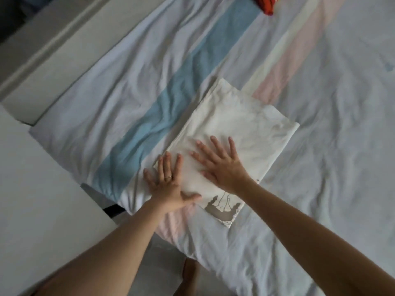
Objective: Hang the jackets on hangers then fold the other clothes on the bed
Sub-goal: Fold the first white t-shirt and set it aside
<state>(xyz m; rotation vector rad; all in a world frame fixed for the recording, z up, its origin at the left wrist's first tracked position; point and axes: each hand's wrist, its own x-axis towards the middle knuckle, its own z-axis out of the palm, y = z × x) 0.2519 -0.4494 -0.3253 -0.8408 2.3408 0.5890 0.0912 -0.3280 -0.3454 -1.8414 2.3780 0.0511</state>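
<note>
A folded white garment point(239, 124) with a grey-brown print at its near corner lies flat as a rectangle on the bed point(333, 146). My left hand point(168, 186) presses flat on the garment's near left edge, fingers spread, a ring on one finger. My right hand point(220, 165) lies flat on the middle of the garment, fingers straight and spread. Neither hand grips the cloth.
The bed cover has pale blue, white and pink stripes and is wrinkled. A red and orange piece of cloth point(266, 4) shows at the top edge. White furniture point(34, 189) stands along the left of the bed. My bare foot point(189, 272) is on the floor below.
</note>
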